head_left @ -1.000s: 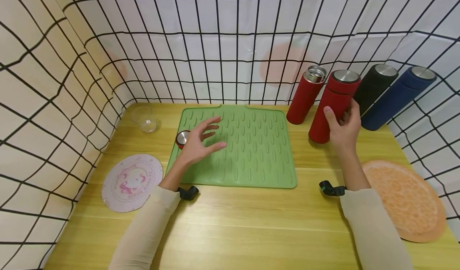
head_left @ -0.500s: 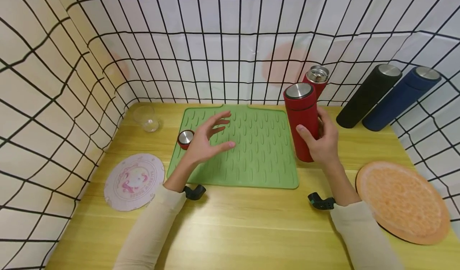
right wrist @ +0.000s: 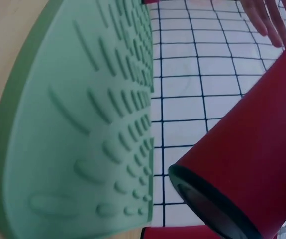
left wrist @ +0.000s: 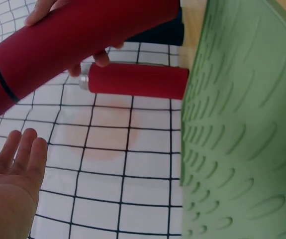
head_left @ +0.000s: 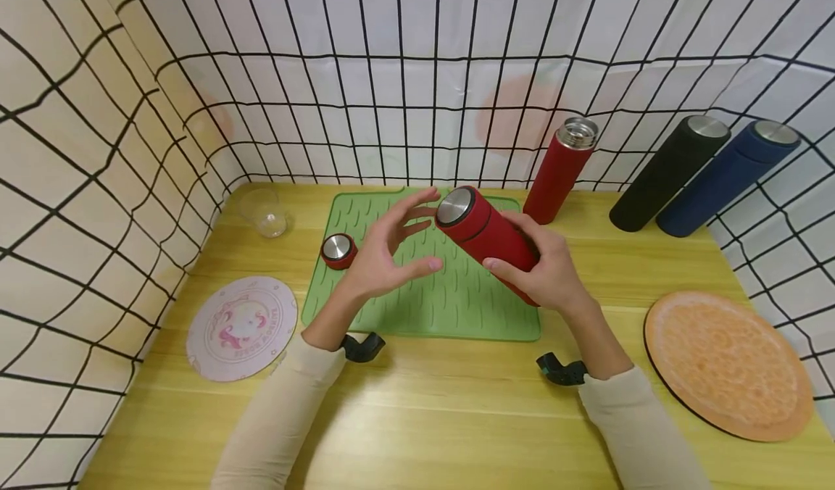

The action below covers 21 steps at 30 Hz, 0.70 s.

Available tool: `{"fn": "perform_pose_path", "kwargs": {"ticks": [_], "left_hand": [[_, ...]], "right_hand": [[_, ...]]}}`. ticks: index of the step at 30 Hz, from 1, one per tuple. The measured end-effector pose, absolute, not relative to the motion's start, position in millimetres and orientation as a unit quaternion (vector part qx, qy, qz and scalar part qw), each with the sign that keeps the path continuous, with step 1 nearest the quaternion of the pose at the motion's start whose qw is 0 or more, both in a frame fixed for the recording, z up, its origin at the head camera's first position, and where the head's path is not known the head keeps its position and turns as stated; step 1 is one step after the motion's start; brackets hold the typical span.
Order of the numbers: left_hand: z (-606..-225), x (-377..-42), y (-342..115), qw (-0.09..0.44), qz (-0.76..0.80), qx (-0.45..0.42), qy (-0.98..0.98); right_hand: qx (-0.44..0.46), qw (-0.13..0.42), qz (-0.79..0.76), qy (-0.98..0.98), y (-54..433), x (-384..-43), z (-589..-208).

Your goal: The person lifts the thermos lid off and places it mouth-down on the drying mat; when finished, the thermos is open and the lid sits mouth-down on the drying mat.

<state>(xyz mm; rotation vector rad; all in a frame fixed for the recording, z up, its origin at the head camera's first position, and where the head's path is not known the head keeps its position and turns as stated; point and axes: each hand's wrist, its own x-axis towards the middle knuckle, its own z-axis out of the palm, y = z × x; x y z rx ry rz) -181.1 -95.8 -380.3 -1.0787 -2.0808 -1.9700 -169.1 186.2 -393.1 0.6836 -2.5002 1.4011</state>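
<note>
My right hand (head_left: pixel 548 269) grips a red thermos flask (head_left: pixel 497 242) round its lower body, above the green ridged mat (head_left: pixel 424 309). The flask tilts, its steel-topped lid up and to the left. Just left of that lid is my left hand (head_left: pixel 391 251), fingers spread and thumb apart, holding nothing. In the left wrist view the left fingers (left wrist: pixel 21 152) stand a small gap away from the lid end of the flask (left wrist: pixel 78 47). The right wrist view shows the flask's dark-rimmed base (right wrist: pixel 217 204) clear of the mat.
A loose red lid (head_left: pixel 338 251) sits on the mat's left side. Behind stands a lidless red flask (head_left: pixel 562 175), with black (head_left: pixel 672 175) and blue (head_left: pixel 727 178) flasks farther right. A clear cup (head_left: pixel 270 222), a pink round mat (head_left: pixel 241 328) and an orange round mat (head_left: pixel 727 367) lie around.
The right hand has carried the red flask leftward from beside the other flasks to over the mat, tipping it left. The left hand has shifted slightly right, staying spread.
</note>
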Motion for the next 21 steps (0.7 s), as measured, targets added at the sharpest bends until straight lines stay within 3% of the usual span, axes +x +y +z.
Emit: {"fn": "perform_pose_path", "kwargs": {"ticks": [10, 21], "left_hand": [[-369, -168, -89, 0.014, -0.667, -0.393, -0.633], [-378, -170, -90, -0.005, -0.706, -0.408, -0.579]], "right_hand": [[0.290, 0.017, 0.446, -0.847, 173, -162, -379], [0.294, -0.020, 0.447, -0.844, 175, -159, -374]]}}
